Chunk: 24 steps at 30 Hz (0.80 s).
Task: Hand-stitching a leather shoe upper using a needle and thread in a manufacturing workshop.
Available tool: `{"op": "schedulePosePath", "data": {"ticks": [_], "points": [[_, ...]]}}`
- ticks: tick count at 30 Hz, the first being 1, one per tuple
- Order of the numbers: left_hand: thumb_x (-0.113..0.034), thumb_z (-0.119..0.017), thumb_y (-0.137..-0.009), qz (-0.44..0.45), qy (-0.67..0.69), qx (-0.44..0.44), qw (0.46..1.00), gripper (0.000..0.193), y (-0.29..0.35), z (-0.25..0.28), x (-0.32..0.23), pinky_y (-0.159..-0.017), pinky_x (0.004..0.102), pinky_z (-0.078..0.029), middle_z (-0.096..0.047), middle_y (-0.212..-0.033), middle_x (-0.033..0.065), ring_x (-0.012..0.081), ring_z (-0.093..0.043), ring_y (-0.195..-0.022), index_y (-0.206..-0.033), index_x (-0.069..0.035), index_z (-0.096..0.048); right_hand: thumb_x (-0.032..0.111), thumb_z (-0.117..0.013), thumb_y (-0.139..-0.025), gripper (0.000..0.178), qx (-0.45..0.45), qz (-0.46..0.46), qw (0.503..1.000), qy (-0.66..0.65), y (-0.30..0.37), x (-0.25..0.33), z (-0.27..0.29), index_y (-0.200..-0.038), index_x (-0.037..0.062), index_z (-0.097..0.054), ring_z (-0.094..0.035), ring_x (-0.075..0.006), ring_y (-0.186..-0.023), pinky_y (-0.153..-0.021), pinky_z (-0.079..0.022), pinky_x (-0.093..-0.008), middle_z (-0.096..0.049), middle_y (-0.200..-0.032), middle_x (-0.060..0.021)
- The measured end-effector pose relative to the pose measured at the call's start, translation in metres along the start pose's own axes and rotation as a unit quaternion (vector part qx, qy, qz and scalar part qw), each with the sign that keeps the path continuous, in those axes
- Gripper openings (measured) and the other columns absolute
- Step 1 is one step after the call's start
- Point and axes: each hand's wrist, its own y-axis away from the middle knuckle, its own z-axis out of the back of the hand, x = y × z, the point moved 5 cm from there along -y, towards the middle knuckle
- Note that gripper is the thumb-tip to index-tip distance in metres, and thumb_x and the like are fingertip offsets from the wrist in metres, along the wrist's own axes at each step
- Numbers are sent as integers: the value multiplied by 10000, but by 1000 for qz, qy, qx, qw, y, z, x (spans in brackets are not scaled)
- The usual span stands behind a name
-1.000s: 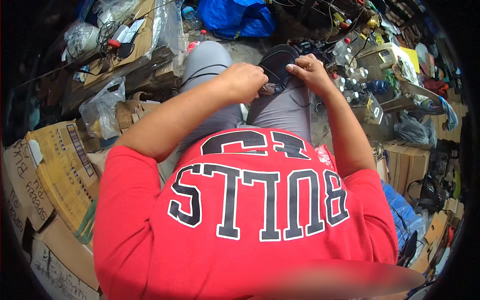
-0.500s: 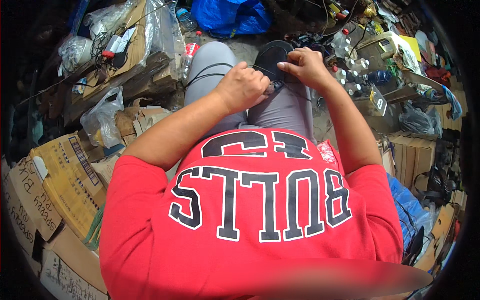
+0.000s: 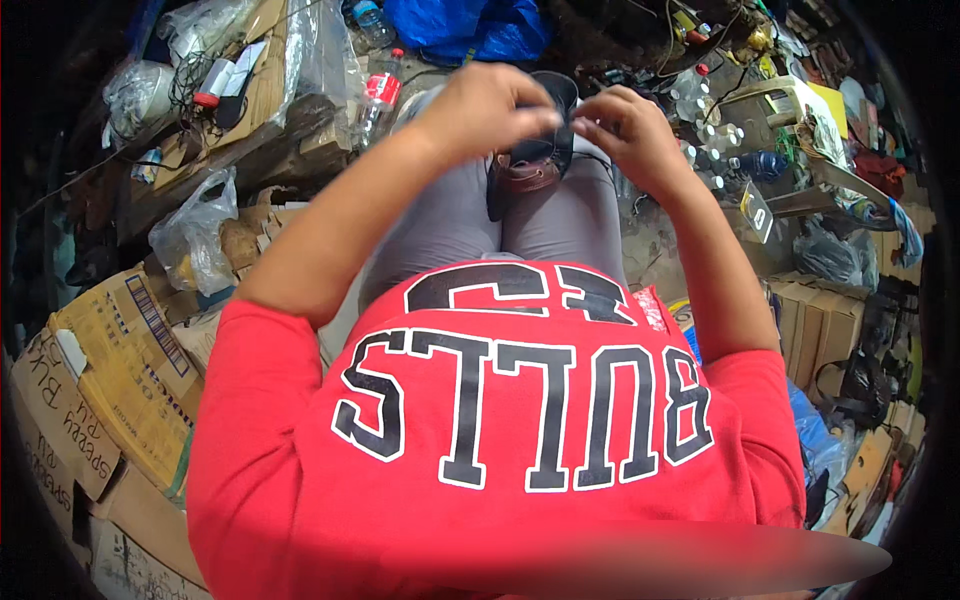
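Observation:
A dark shoe [image 3: 528, 178] with a brown leather part rests on my grey-trousered thighs, its black sole [image 3: 552, 92] toward the far end. My left hand [image 3: 490, 112] is over the shoe's left side, smeared by motion, so whether it grips anything is unclear. Close on the other side, my right hand [image 3: 628, 132] has its thumb and fingers drawn together in a pinch beside the sole. Anything thin between those fingertips is too small to make out. The two hands' fingertips nearly meet above the shoe.
A bottle with a red label [image 3: 383, 88] stands beyond my left knee, near a blue plastic bag [image 3: 470, 28]. Cardboard boxes [image 3: 130, 340] are stacked at left. Several plastic bottles [image 3: 712, 135] and a cluttered pale tray [image 3: 790, 95] lie at right.
My left hand has moved up and away from my lap, and the dark loops of cord beside it no longer show. More of the shoe's brown part is visible. My right hand shifted slightly.

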Motion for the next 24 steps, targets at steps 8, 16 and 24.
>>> {"op": "schedulePosePath", "data": {"ticks": [8, 16, 24], "points": [[-309, -734, -709, 2, -15, 99, 995, 370, -46, -41, 37, -876, 342, -426, -581, -1001, 145, 283, -547, -996, -989, -90, -633, 151, -637, -763, 79, 114, 149, 957, 222, 19, 34, -10, -816, 124, -689, -596, -231, -829, -838, -379, -371, -619, -785, -43], [-364, -749, -686, 16, -7, 150, 989, 374, -52, -51, 34, -841, 343, -418, -563, -934, 138, 280, -538, -959, -918, -89, -645, 73, -587, -781, 51, 110, 150, 953, 241, 33, 42, 2, -807, 61, -630, -579, -274, -845, -871, -378, -402, -602, -797, -104], [-328, -770, -628, 48, 28, 162, 985, 351, -60, -54, 40, -701, 336, -491, -657, -783, 125, 244, -633, -749, -841, -65, -678, 71, -624, -772, 35, 63, 87, 982, 154, 48, 33, 17, -801, 51, -619, -561, -285, -838, -835, -401, -384, -594, -791, -102]]}}
